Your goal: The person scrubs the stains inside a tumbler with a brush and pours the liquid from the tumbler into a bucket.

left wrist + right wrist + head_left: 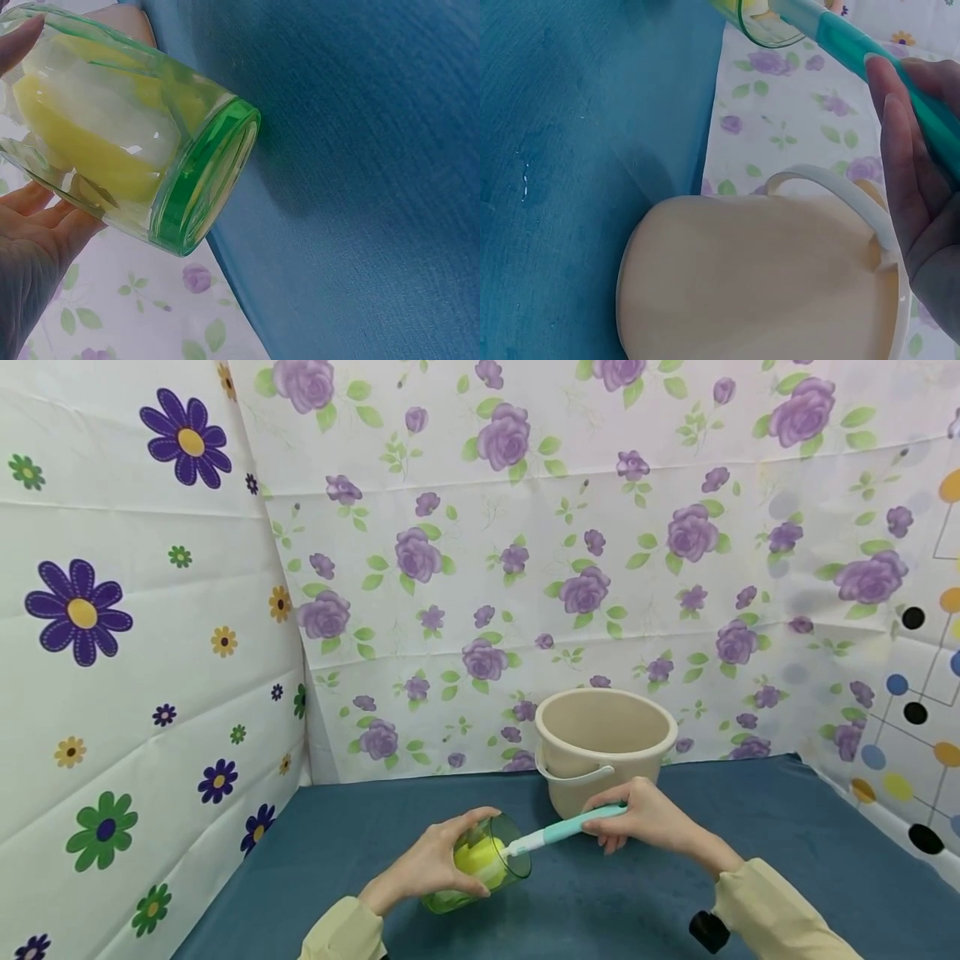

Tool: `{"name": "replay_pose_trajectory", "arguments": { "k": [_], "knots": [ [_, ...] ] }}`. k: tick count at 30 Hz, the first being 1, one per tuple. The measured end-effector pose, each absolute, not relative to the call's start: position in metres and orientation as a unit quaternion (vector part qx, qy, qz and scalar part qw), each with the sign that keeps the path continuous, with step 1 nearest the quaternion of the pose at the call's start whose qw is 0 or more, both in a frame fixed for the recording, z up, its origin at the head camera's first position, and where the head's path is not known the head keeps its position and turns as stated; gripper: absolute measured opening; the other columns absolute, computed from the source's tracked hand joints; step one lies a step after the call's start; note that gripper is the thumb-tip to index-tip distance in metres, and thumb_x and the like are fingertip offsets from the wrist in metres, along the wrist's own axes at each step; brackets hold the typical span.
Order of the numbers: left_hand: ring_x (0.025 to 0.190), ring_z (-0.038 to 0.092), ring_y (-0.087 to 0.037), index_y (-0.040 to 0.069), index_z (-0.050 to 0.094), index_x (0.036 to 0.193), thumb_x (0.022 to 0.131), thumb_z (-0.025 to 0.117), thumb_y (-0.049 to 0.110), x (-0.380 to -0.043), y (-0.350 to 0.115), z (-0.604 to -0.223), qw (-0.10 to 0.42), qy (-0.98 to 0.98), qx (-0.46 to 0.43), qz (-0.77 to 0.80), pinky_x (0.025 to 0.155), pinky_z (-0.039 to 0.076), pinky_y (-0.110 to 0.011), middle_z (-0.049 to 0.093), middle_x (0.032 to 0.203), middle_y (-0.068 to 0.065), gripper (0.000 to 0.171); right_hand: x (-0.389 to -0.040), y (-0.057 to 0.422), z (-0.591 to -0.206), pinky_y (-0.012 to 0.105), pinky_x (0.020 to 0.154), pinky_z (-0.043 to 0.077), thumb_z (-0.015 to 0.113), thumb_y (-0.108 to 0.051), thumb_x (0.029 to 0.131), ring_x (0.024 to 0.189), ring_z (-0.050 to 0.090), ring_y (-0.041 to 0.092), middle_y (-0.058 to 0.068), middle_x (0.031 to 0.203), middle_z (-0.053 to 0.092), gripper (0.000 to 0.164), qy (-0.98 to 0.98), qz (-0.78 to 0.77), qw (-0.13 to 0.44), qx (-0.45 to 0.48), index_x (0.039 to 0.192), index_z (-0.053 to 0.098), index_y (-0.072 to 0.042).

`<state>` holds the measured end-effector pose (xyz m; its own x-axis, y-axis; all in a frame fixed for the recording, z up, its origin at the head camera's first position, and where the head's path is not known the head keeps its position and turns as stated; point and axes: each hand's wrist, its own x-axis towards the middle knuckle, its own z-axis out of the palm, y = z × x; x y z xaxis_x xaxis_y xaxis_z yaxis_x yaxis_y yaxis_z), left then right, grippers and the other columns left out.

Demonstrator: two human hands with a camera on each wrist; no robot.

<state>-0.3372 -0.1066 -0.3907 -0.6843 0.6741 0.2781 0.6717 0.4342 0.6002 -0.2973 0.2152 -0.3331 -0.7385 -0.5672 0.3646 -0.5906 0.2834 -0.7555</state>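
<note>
My left hand (431,860) grips a clear green glass (512,876), tilted above the table with its mouth toward the right. Inside the glass sits the yellow and white head of a cup brush (90,139), seen through the wall in the left wrist view. The thick green base of the glass (196,184) points away from that hand. My right hand (640,817) holds the brush by its teal handle (573,825), and the white neck runs into the mouth of the glass. In the right wrist view, fingers (901,150) curl round the handle.
A beige bucket (592,777) with a pale carrying handle (573,779) stands at the back, just behind my right hand. Blue cloth (360,827) covers the table. Small wet spots (526,176) show on it. Flower-patterned sheets (450,610) hang behind and at the left.
</note>
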Motion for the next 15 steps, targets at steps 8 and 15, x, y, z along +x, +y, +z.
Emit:
{"name": "replay_pose_trajectory", "arguments": {
  "k": [8, 15],
  "knots": [
    [0.099, 0.05, -0.015, 0.04, 0.032, 0.137, 0.064, 0.08, 0.042, -0.3364, -0.1069, -0.3898, -0.005, 0.848, 0.402, 0.346, 0.075, 0.043, -0.039, 0.048, 0.123, 0.005, 0.087, -0.3082, 0.2254, -0.3426, 0.038, 0.046, 0.048, 0.066, -0.016, 0.084, 0.052, 0.061, 0.024, 0.006, 0.065, 0.064, 0.016, -0.806, 0.472, -0.001, 0.358, 0.095, 0.069, -0.005],
    [0.1, 0.049, -0.015, 0.039, 0.032, 0.137, 0.063, 0.08, 0.042, -0.3358, -0.1074, -0.39, -0.003, 0.847, 0.401, 0.348, 0.076, 0.043, -0.039, 0.048, 0.124, 0.005, 0.088, -0.3048, 0.2257, -0.3389, 0.04, 0.047, 0.048, 0.064, -0.009, 0.085, 0.052, 0.061, 0.026, 0.01, 0.066, 0.064, 0.015, -0.8, 0.481, -0.007, 0.359, 0.097, 0.067, 0.0]
  ]
}}
